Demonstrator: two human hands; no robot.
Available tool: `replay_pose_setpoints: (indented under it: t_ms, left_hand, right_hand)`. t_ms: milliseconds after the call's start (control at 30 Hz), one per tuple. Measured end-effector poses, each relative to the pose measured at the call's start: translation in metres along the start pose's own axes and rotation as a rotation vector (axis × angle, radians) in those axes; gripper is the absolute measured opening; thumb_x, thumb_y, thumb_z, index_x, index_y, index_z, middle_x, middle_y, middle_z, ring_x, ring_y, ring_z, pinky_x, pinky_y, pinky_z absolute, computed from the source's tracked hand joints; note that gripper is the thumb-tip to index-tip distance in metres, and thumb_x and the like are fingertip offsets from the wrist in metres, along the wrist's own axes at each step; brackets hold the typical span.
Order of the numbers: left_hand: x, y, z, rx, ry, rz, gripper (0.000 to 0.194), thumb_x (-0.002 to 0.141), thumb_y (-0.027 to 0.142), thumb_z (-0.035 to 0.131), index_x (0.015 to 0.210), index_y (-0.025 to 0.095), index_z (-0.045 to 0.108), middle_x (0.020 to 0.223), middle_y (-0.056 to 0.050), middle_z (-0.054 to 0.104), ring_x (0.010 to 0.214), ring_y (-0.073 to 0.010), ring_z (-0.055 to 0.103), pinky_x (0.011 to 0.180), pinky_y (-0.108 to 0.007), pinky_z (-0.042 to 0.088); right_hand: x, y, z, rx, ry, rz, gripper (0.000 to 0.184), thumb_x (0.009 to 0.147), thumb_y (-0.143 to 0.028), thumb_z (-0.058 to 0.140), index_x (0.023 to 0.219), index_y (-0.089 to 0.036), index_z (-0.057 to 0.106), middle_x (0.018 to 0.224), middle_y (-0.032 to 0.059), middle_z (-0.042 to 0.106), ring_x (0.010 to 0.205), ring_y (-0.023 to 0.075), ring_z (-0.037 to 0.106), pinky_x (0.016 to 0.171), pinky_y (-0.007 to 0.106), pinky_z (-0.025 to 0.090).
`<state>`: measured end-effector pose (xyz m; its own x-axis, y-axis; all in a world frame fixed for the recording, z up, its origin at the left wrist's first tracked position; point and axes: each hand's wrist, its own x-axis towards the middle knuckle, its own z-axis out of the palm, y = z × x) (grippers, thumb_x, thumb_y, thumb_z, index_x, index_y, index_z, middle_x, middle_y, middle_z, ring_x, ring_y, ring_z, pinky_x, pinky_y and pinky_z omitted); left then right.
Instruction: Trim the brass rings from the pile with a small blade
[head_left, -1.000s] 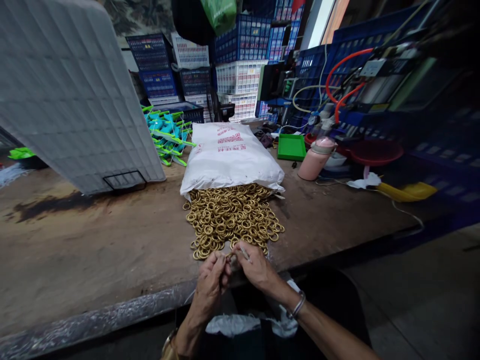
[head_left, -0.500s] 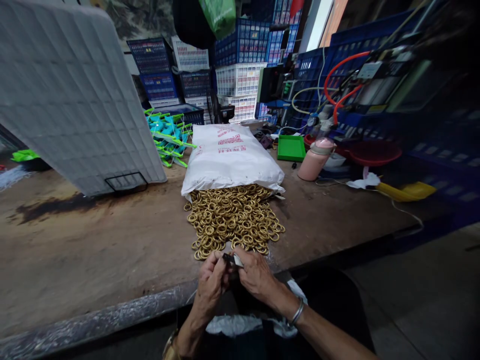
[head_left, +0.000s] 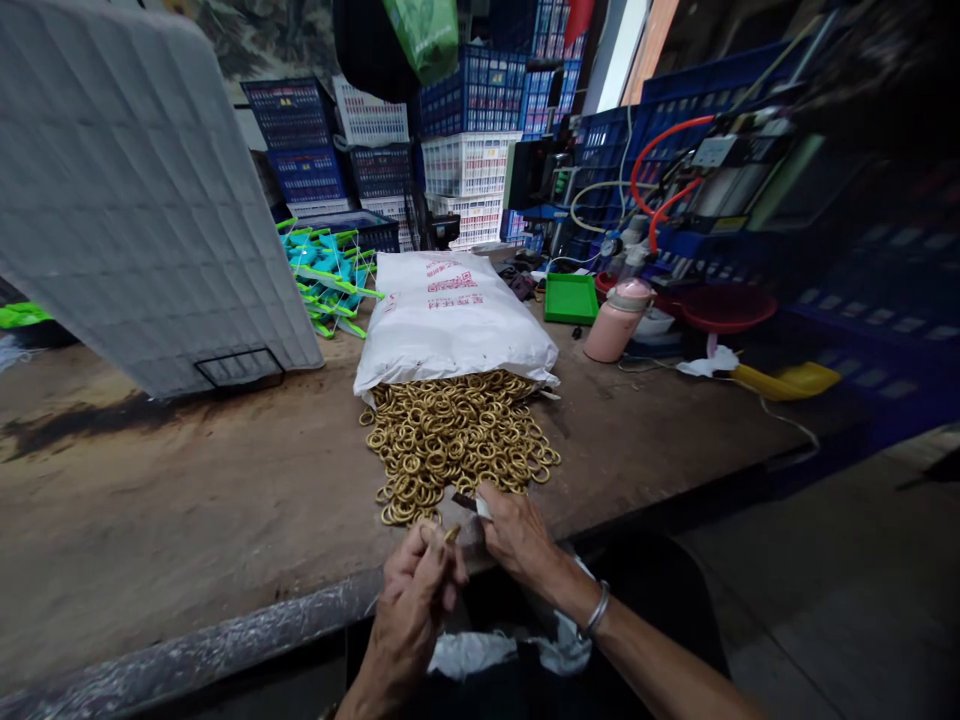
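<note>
At the table's front edge my left hand [head_left: 421, 572] pinches a brass-coloured ring [head_left: 451, 534] between thumb and fingertips. Just to its right, my right hand [head_left: 519, 540] is closed on a dark flat blade with a white grip [head_left: 465, 502]; its exact kind is unclear. The blade points left, over the near edge of the ring pile, apart from the held ring. Right behind both hands lies a heap of loose brass-coloured rings [head_left: 457, 435]. They spread from the open mouth of a white sack [head_left: 457, 335] with red print.
A pale ribbed panel [head_left: 150, 200] stands upright on the left. Green-and-blue frames [head_left: 330, 275] lie beside the sack. Right of it are a green tray [head_left: 571, 298], a pink bottle [head_left: 616, 322], a red dish [head_left: 727, 308] and a yellow scoop [head_left: 787, 380]. Crates [head_left: 472, 165] are stacked behind.
My hands have moved apart: the left, with the ring, down and left, away from the blade in my right hand. The whole view has shifted slightly.
</note>
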<state>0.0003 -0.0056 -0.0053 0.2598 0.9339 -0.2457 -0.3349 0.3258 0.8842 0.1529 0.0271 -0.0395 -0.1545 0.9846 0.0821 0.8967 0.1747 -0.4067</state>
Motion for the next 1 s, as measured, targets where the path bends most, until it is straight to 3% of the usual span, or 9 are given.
replay_pose_setpoints:
  t_ms: [100, 200, 333, 433, 567, 800, 1000]
  left_hand:
    - [0.003, 0.003, 0.001, -0.122, 0.010, -0.079, 0.031, 0.073, 0.047, 0.057, 0.073, 0.016, 0.054, 0.064, 0.000, 0.055, 0.041, -0.0039, 0.034, 0.035, -0.016, 0.022]
    - [0.009, 0.001, -0.003, -0.200, 0.037, -0.056, 0.028, 0.070, 0.041, 0.062, 0.075, 0.015, 0.053, 0.078, -0.004, 0.060, 0.047, -0.0062, 0.042, 0.035, -0.016, 0.025]
    - [0.010, -0.002, -0.008, -0.290, 0.035, -0.102, 0.021, 0.070, 0.034, 0.062, 0.081, 0.018, 0.054, 0.072, -0.002, 0.060, 0.047, -0.0071, 0.044, 0.038, -0.016, 0.028]
    - [0.010, -0.003, -0.012, -0.346, 0.047, -0.173, 0.028, 0.067, 0.032, 0.065, 0.090, 0.019, 0.057, 0.070, 0.000, 0.058, 0.051, -0.0074, 0.047, 0.042, -0.017, 0.031]
    - [0.014, -0.006, -0.017, -0.394, 0.045, -0.192, 0.020, 0.066, 0.032, 0.066, 0.073, 0.015, 0.059, 0.071, -0.001, 0.056, 0.057, -0.0086, 0.049, 0.042, -0.017, 0.031]
    - [0.020, -0.007, -0.017, -0.321, 0.041, -0.128, 0.022, 0.066, 0.033, 0.068, 0.067, 0.014, 0.055, 0.070, -0.001, 0.054, 0.059, -0.0098, 0.051, 0.038, -0.016, 0.032]
    - [0.027, -0.011, -0.013, -0.208, 0.027, -0.065, 0.024, 0.068, 0.034, 0.066, 0.071, 0.015, 0.053, 0.061, 0.003, 0.051, 0.050, -0.0071, 0.047, 0.035, -0.014, 0.032]
  right_hand:
    - [0.013, -0.003, -0.014, -0.057, 0.082, 0.074, 0.024, 0.068, -0.006, 0.041, 0.085, -0.019, 0.051, 0.073, 0.0022, 0.061, 0.064, 0.0134, 0.052, 0.057, 0.024, 0.024]
    - [0.026, -0.002, -0.025, -0.135, 0.102, 0.120, 0.019, 0.076, -0.014, 0.042, 0.091, -0.020, 0.051, 0.077, 0.0029, 0.062, 0.067, 0.0143, 0.055, 0.057, 0.025, 0.024]
    - [0.034, 0.006, -0.023, -0.223, 0.037, 0.137, 0.019, 0.079, -0.021, 0.043, 0.096, -0.019, 0.052, 0.077, 0.0051, 0.063, 0.069, 0.0175, 0.057, 0.056, 0.026, 0.023]
    - [0.039, 0.010, -0.020, -0.239, -0.021, 0.120, 0.019, 0.078, -0.019, 0.045, 0.095, -0.018, 0.053, 0.076, 0.0065, 0.063, 0.069, 0.0180, 0.058, 0.055, 0.025, 0.024]
    - [0.045, 0.010, -0.022, -0.253, -0.034, 0.149, 0.018, 0.077, -0.016, 0.044, 0.093, -0.017, 0.054, 0.074, 0.0070, 0.065, 0.066, 0.0175, 0.059, 0.054, 0.025, 0.026]
    - [0.044, 0.016, -0.025, -0.199, 0.033, 0.145, 0.013, 0.081, -0.026, 0.045, 0.087, -0.021, 0.056, 0.076, 0.0046, 0.065, 0.067, 0.0161, 0.058, 0.054, 0.024, 0.025]
    - [0.040, 0.019, -0.024, -0.026, 0.102, 0.118, 0.011, 0.078, -0.019, 0.045, 0.077, -0.020, 0.055, 0.064, 0.0001, 0.058, 0.059, 0.0123, 0.051, 0.054, 0.023, 0.024]
